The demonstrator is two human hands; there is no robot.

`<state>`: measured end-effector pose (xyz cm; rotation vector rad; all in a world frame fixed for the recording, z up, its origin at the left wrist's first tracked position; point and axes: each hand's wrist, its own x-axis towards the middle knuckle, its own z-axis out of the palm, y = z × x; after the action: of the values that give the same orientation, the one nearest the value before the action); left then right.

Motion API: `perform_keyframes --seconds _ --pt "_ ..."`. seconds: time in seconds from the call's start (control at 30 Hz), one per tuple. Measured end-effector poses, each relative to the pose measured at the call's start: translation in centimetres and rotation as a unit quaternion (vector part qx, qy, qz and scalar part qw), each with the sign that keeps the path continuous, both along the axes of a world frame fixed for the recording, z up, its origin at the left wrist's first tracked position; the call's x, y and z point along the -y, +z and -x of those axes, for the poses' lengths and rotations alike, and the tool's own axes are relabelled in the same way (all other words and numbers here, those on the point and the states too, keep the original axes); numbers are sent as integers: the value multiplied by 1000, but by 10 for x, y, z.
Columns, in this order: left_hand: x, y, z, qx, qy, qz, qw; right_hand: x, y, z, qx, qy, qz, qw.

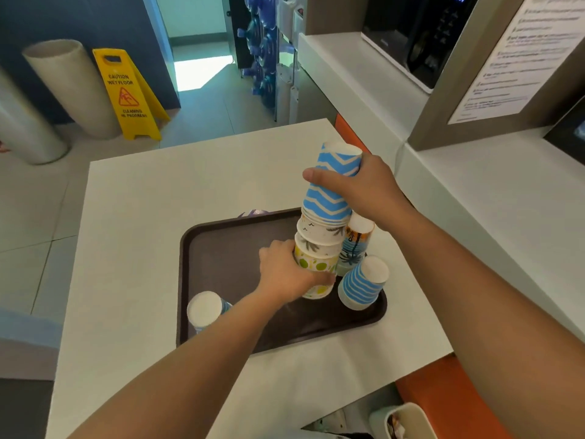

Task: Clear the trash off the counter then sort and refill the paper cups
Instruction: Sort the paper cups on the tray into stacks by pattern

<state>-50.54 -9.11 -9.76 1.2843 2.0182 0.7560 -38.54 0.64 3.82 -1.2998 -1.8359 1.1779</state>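
Note:
A tall stack of upside-down paper cups (319, 236) stands on a dark brown tray (228, 258) on the white counter. My right hand (370, 188) grips the blue zigzag cups (332, 191) at the top of the stack. My left hand (288, 274) holds the green-dotted cups (313, 267) at its base. Behind the stack stands a palm-print cup stack (356, 245). A short stack of blue striped cups (364, 283) sits at the tray's right edge. Another upside-down cup (205, 310) stands at the tray's near left corner.
The white counter (136, 248) ends left at a tiled floor with a yellow wet-floor sign (126, 93) and two rolled tubes (69, 87). A microwave (414, 36) and a notice sheet (519, 55) sit on shelves at right. A white bin (411, 419) is below the near counter edge.

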Motion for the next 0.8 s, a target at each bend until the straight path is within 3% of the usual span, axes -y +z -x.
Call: perform_keyframes --seconds 0.17,0.5,0.8 --pt "14 -31 -8 -54 43 0 998 3 7 -8 -62 8 22 998" --pt "5 -40 -2 -102 72 -10 992 5 24 -22 -101 -3 3 995" --pt "0 -43 6 -108 112 60 986 5 30 -51 -105 -28 1 994"
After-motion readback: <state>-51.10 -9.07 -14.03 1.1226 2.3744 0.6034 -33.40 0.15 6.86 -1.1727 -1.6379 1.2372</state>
